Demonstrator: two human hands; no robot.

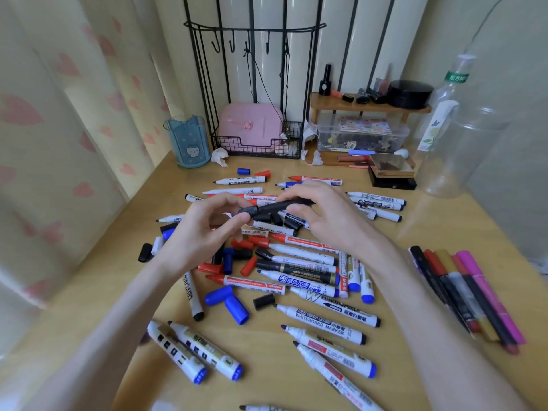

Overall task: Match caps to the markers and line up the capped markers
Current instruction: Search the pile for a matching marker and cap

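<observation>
Above the pile I hold a black marker (277, 205) level between both hands. My right hand (321, 216) grips its barrel, and my left hand (207, 229) pinches the black cap (248, 210) at its left end. Under my hands lies a heap of uncapped whiteboard markers (308, 284) mixed with loose caps: blue caps (228, 301), red caps (248, 266) and black caps (264, 301). At the right, several capped thin markers (471, 295) lie side by side in a row, among them black, red, yellow and pink ones.
Along the back of the wooden desk (415, 229) stand a blue pen cup (186, 140), a black wire rack (255, 143) holding a pink box, a small wooden shelf (367, 106) over a clear storage box, and clear plastic bottles (456, 126). A curtain hangs at left.
</observation>
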